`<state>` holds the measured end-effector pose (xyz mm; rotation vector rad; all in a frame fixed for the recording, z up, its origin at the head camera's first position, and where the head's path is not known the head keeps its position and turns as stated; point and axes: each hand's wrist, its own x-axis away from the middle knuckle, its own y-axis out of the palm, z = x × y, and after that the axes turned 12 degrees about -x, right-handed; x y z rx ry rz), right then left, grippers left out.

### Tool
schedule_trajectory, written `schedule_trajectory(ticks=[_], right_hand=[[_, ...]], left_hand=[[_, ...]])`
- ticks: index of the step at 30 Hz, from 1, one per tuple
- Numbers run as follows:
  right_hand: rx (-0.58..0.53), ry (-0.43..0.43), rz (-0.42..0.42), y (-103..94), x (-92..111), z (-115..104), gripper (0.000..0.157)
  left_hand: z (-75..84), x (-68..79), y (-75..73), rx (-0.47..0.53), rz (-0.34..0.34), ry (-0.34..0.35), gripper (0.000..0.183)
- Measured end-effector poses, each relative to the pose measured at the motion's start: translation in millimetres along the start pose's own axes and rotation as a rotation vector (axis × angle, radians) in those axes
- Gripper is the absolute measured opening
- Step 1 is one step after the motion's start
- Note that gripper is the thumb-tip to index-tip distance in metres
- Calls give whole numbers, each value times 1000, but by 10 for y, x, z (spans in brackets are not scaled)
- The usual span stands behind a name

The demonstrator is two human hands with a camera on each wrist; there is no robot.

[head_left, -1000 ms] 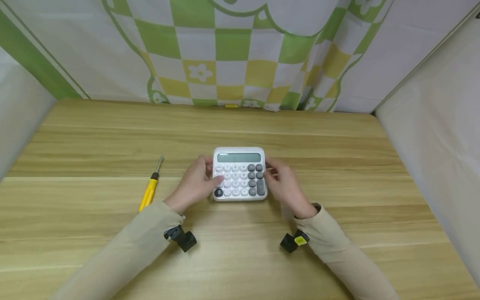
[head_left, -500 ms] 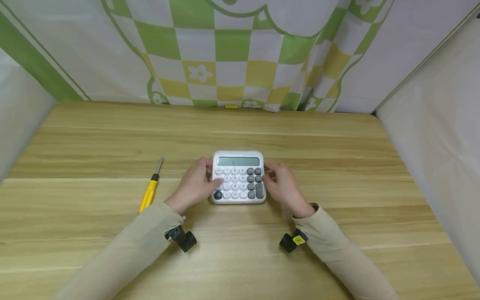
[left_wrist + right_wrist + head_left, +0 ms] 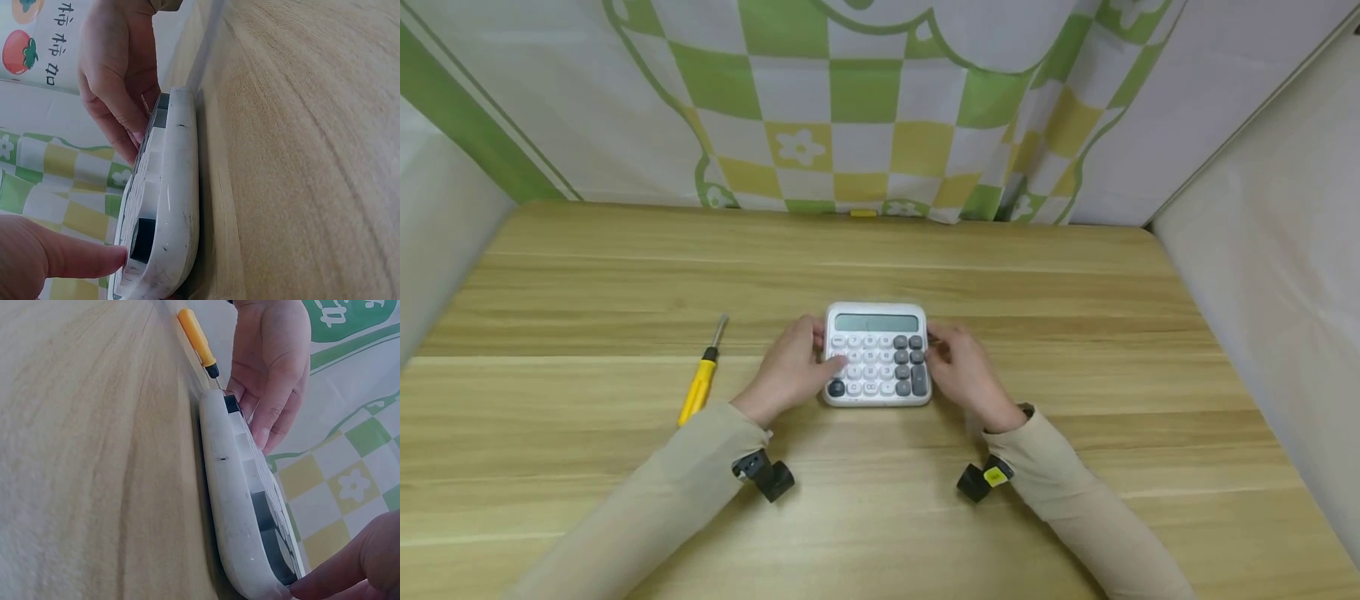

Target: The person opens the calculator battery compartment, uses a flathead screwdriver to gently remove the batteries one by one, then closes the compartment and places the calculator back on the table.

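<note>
A white calculator (image 3: pixel 871 364) with white, grey and black keys lies face up at the middle of the table, its grey display at the far side. My left hand (image 3: pixel 790 367) grips its left edge, the thumb over the left column of keys and the fingers partly hidden along the side. On the opposite edge, my right hand (image 3: pixel 967 371) holds the calculator with thumb and fingertips. The left wrist view shows the left thumb (image 3: pixel 81 255) on the keys beside the black one. In the right wrist view, the right thumb (image 3: pixel 331 569) touches the near corner.
A yellow-handled screwdriver (image 3: pixel 698 385) lies left of the left hand, its tip pointing away. The wooden table (image 3: pixel 1060 283) ends at a green, white and yellow checked curtain (image 3: pixel 865 92). A small yellow piece (image 3: pixel 863 212) sits at the far edge. White cloth walls flank both sides.
From one second to half a second ago, the calculator shifted slightly toward the person, with both hands keeping hold. Since then it has hardly moved. The screwdriver stays in place.
</note>
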<state>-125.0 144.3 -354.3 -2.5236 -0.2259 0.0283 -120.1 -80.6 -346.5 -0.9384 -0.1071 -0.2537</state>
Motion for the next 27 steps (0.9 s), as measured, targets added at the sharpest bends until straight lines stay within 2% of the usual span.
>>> schedule_trajectory(ticks=[27], right_hand=[[28, 14, -15, 7, -27, -4, 44]], left_hand=[[15, 11, -36, 20, -28, -13, 42]])
